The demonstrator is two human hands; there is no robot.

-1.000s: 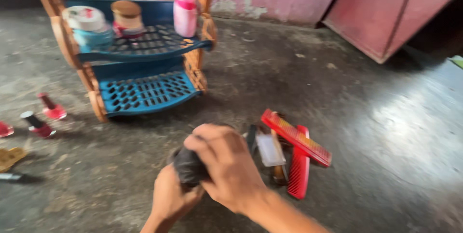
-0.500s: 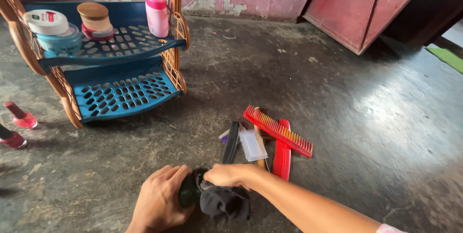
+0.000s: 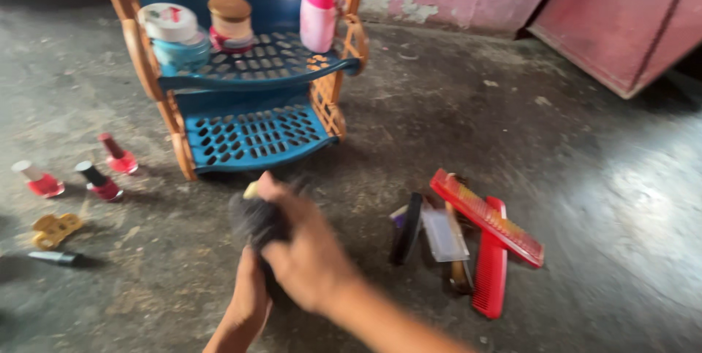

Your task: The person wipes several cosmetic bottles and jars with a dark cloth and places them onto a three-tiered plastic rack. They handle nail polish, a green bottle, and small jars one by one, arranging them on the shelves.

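My right hand is closed on a dark cloth and presses it over a small dark bottle, low in the middle of the view. The cloth hides most of the bottle; only a pale tip shows. My left hand grips the bottle from below, mostly hidden under the right hand. Both hands are motion-blurred. They are held above the concrete floor, just in front of a blue and orange two-tier rack.
The rack's upper shelf holds a white-lidded jar, a brown-lidded jar and a pink bottle. Nail polish bottles, a yellow hair clip and a dark stick lie left. Red combs and a black comb lie right.
Both hands with the cloth and bottle rose and moved closer to the rack. The view swung left, so more floor items on the left show.
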